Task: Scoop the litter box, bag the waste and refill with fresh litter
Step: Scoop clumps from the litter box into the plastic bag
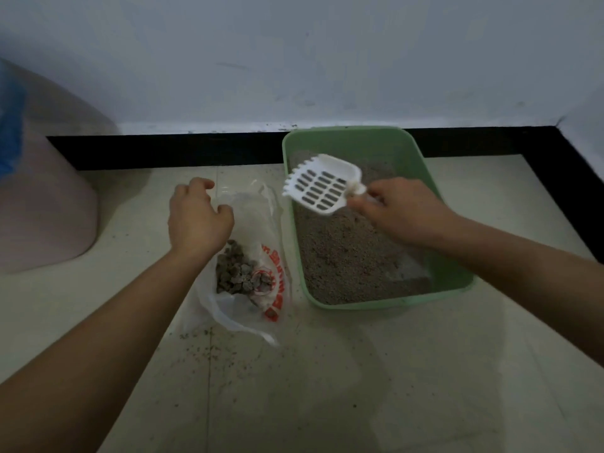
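A green litter box (454, 256) stands on the tiled floor against the black skirting, holding grey litter (346, 256). My right hand (402, 210) grips the handle of a white slotted scoop (323, 188), which hangs empty over the box's left side. To the left of the box lies a clear plastic bag (251, 289) with red print, holding a heap of grey clumps (240, 273). My left hand (196, 217) is over the bag's far end with curled fingers; whether it holds the plastic is unclear.
A large pink rounded container (42, 197) with a blue bag (9, 125) at its top stands at the far left. Loose litter grains (209, 348) are scattered on the floor in front of the bag. A white wall runs behind.
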{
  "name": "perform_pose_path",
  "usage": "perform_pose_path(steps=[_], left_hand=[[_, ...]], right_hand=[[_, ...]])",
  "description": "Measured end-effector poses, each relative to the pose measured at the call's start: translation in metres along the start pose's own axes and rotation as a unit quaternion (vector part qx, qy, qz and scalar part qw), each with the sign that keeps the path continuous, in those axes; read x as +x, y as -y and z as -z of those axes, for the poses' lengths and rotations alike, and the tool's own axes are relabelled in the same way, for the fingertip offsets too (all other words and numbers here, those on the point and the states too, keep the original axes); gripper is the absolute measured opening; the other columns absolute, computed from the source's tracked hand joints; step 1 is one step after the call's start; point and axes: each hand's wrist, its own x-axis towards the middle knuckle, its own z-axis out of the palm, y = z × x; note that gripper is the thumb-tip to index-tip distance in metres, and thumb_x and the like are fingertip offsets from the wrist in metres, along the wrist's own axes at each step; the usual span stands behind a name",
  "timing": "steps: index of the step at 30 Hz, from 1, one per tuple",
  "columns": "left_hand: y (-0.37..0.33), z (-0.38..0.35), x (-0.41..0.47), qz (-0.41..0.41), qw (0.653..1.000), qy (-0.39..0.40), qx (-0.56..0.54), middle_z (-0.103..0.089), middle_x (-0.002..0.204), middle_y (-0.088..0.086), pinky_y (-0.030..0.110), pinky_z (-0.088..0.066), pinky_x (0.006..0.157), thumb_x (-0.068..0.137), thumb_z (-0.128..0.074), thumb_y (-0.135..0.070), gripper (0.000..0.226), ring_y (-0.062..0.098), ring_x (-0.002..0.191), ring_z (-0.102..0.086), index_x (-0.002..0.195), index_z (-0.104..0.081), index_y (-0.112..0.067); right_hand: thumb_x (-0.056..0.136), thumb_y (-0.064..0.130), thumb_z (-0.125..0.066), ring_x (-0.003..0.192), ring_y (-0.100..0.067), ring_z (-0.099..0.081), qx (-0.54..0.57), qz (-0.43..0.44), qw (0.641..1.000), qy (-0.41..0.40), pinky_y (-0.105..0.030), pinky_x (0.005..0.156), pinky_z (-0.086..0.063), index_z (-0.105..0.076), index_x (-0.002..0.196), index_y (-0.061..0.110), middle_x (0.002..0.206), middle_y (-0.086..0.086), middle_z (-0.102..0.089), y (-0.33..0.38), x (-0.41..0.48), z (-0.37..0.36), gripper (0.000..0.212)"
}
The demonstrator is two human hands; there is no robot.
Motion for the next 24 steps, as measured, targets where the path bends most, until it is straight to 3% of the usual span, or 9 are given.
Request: perform_pose_path(steps=[2,5,7,10,13,15,19,21,24], left_hand=[[-0.011,-0.007,-0.006,-0.08,0.996,-0.038,0.005,-0.049,0.121,0.01,0.036,-0.043,0.086,0.089,-0.058,-0.022,0.039,0.025,0.11,-0.049,0.128,-0.052,-0.015],[-0.031,-0.026,-0.017,-0.131,0.99,-0.002,-0.044,-0.048,0.117,0.006,0.032,-0.043,0.08,0.092,-0.054,-0.023,0.036,0.02,0.1,-0.052,0.127,-0.051,-0.015],[-0.042,-0.043,-0.025,-0.122,0.99,0.04,-0.052,-0.049,0.118,0.007,0.035,-0.046,0.084,0.095,-0.051,-0.026,0.038,0.022,0.101,-0.053,0.131,-0.048,-0.012],[-0.048,-0.068,-0.028,-0.045,0.99,0.117,-0.065,-0.054,0.123,0.015,0.044,-0.047,0.095,0.098,-0.044,-0.036,0.05,0.03,0.111,-0.054,0.137,-0.043,-0.006],[-0.052,-0.083,-0.03,0.024,0.983,0.159,-0.086,-0.055,0.128,0.02,0.046,-0.046,0.098,0.101,-0.035,-0.041,0.054,0.034,0.113,-0.055,0.14,-0.04,-0.003],[-0.055,-0.09,-0.03,0.019,0.982,0.167,-0.084,-0.054,0.129,0.019,0.04,-0.044,0.095,0.104,-0.031,-0.037,0.049,0.034,0.115,-0.054,0.137,-0.043,-0.002],[-0.06,-0.1,-0.034,0.001,0.986,0.145,-0.085,-0.057,0.089,0.01,0.034,-0.037,0.065,0.106,-0.029,-0.027,0.027,0.031,0.083,-0.057,0.114,-0.046,-0.007],[-0.062,-0.107,-0.039,0.024,0.988,0.121,-0.097,-0.049,0.075,0.0,0.032,-0.033,0.062,0.106,-0.027,-0.025,0.026,0.021,0.069,-0.052,0.116,-0.044,-0.008],[-0.062,-0.114,-0.049,0.038,0.989,0.068,-0.123,-0.05,0.074,-0.004,0.031,-0.034,0.063,0.107,-0.025,-0.026,0.031,0.021,0.068,-0.053,0.124,-0.045,-0.011]], right_hand=[[0.101,0.05,-0.044,0.052,-0.012,-0.049,0.009,-0.043,0.997,0.056,-0.021,0.049,-0.042,-0.067,0.09,0.014,0.076,-0.006,-0.066,-0.024,-0.005,0.011,0.044],[0.1,0.045,-0.05,0.056,-0.013,-0.053,-0.02,-0.11,0.972,0.208,-0.025,0.055,-0.046,-0.07,0.095,0.011,0.075,-0.005,-0.067,-0.046,-0.017,0.014,0.04],[0.1,0.042,-0.053,0.053,-0.013,-0.052,-0.019,-0.121,0.95,0.288,-0.026,0.053,-0.045,-0.071,0.096,0.008,0.068,-0.002,-0.065,-0.05,-0.023,0.006,0.039],[0.097,0.041,-0.056,0.054,-0.02,-0.051,-0.015,-0.133,0.936,0.327,-0.026,0.051,-0.043,-0.072,0.092,-0.001,0.065,-0.005,-0.062,-0.046,-0.024,-0.015,0.045],[0.096,0.04,-0.057,0.048,-0.022,-0.05,-0.011,-0.137,0.937,0.32,-0.026,0.05,-0.042,-0.068,0.074,0.003,0.063,-0.009,-0.061,-0.04,-0.019,-0.033,0.045],[0.096,0.042,-0.055,0.049,-0.021,-0.053,-0.056,-0.103,0.953,0.281,-0.027,0.055,-0.044,-0.058,0.062,0.011,0.058,-0.005,-0.058,-0.037,-0.019,-0.043,0.046],[0.102,0.047,-0.041,0.071,-0.027,-0.05,-0.08,-0.064,0.977,0.185,-0.029,0.056,-0.033,-0.039,0.065,0.015,0.066,-0.004,-0.044,-0.038,-0.02,-0.069,0.049],[0.101,0.051,-0.04,0.066,-0.027,-0.049,-0.052,-0.07,0.985,0.149,-0.031,0.049,-0.029,-0.039,0.061,0.017,0.063,-0.006,-0.044,-0.044,-0.017,-0.079,0.052],[0.103,0.051,-0.036,0.064,-0.03,-0.054,-0.006,-0.081,0.989,0.121,-0.03,0.05,-0.034,-0.047,0.064,0.01,0.063,-0.008,-0.047,-0.052,-0.014,-0.093,0.057]])
